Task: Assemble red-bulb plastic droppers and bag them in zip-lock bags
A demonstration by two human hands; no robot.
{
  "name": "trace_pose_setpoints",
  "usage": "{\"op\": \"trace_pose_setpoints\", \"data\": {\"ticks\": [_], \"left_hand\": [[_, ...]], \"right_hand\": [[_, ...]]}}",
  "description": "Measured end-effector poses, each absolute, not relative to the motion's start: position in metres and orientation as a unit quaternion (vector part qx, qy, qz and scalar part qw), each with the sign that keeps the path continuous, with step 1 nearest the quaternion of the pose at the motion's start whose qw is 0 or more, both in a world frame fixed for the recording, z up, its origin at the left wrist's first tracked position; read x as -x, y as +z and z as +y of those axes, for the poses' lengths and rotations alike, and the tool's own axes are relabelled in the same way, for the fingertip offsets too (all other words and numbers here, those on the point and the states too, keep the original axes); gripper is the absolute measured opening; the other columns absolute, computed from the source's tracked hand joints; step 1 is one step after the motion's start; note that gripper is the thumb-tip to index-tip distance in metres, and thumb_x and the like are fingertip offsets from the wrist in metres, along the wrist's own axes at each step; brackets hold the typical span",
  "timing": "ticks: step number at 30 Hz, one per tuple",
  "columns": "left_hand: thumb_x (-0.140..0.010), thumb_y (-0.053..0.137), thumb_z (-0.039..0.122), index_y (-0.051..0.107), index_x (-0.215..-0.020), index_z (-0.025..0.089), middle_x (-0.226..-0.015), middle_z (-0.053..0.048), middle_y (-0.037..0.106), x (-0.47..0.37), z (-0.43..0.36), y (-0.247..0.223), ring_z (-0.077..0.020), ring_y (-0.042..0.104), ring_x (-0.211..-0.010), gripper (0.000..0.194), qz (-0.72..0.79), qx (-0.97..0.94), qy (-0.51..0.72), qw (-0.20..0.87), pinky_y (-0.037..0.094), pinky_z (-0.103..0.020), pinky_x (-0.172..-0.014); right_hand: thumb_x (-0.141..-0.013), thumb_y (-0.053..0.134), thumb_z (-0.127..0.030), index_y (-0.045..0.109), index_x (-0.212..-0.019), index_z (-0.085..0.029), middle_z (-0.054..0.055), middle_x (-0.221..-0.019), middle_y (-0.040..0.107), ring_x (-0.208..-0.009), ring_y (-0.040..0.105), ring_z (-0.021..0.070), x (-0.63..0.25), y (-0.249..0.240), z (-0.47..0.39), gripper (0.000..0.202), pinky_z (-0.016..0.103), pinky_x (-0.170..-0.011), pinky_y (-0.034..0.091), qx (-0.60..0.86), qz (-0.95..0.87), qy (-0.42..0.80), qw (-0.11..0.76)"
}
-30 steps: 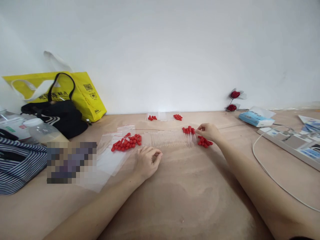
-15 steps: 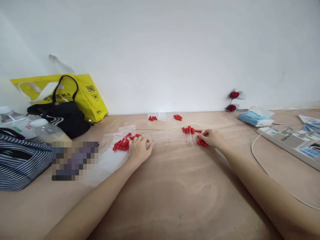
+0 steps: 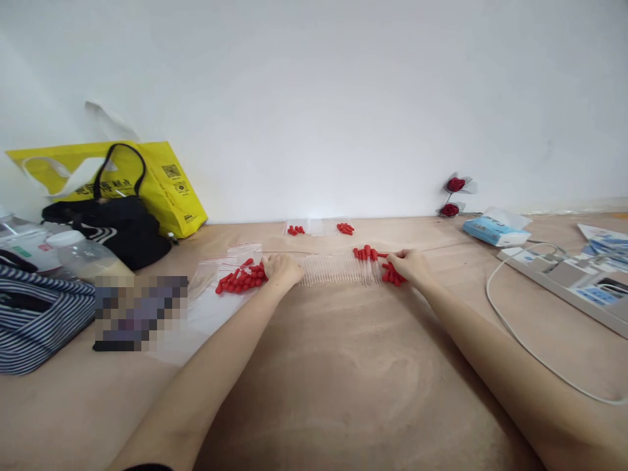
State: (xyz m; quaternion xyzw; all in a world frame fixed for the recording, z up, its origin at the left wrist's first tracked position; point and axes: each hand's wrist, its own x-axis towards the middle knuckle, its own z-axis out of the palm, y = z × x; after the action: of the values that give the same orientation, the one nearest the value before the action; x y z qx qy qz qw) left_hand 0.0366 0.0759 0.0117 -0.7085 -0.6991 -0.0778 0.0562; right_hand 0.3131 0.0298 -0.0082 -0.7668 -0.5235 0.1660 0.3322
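A row of thin clear tubes point(image 3: 326, 269) lies side by side on the wooden table. Several at the right end carry red rubber bulbs point(image 3: 366, 253) on their far ends. My right hand point(image 3: 411, 267) is closed in a pinch on a red rubber bulb point(image 3: 383, 256) lying sideways, just above a small heap of loose red bulbs point(image 3: 393, 275). At the row's left end rests my left hand point(image 3: 283, 269), fingers curled, beside a larger pile of red bulbs point(image 3: 240, 280) on clear zip bags point(image 3: 206, 314). Whatever its fingertips hold is hidden.
Farther back lies another clear bag point(image 3: 321, 227) with tubes and red bulbs. On the left are a yellow bag point(image 3: 181, 196), a black bag point(image 3: 127, 235), a bottle point(image 3: 93, 258) and a striped pouch point(image 3: 44, 320). Rightward are tissues point(image 3: 495, 229), a power strip point(image 3: 569, 288) and its cable.
My left hand has turned, its fingertips now by the right edge of the bulb pile instead of over the tubes. My right hand has moved slightly up from the small heap. The view shifted slightly.
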Motion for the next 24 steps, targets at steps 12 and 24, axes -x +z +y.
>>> {"op": "trace_pose_setpoints", "data": {"ticks": [12,24], "left_hand": [[-0.076,0.046,0.032,0.061,-0.067,0.016,-0.08,-0.016,0.065,-0.038,0.068,0.032,-0.0329,0.056,-0.087,0.024,-0.672,0.735,-0.08,0.037,0.033,-0.045,-0.074],[-0.087,0.036,0.019,0.054,-0.086,0.021,-0.083,-0.001,0.066,-0.008,-0.008,-0.012,-0.0155,0.059,-0.075,0.018,-0.353,0.907,-0.221,0.065,0.023,-0.039,-0.091]], "right_hand": [[-0.068,0.053,-0.017,0.058,-0.07,-0.018,0.005,-0.073,0.055,-0.075,0.049,0.0184,-0.227,-0.017,-0.024,0.006,0.032,-0.07,0.039,0.424,-0.854,0.008,0.302],[-0.08,0.052,-0.025,0.065,-0.086,-0.021,0.005,-0.081,0.058,-0.078,0.05,0.018,-0.237,-0.028,-0.022,0.015,0.033,-0.073,0.039,0.428,-0.845,0.068,0.313]]}}
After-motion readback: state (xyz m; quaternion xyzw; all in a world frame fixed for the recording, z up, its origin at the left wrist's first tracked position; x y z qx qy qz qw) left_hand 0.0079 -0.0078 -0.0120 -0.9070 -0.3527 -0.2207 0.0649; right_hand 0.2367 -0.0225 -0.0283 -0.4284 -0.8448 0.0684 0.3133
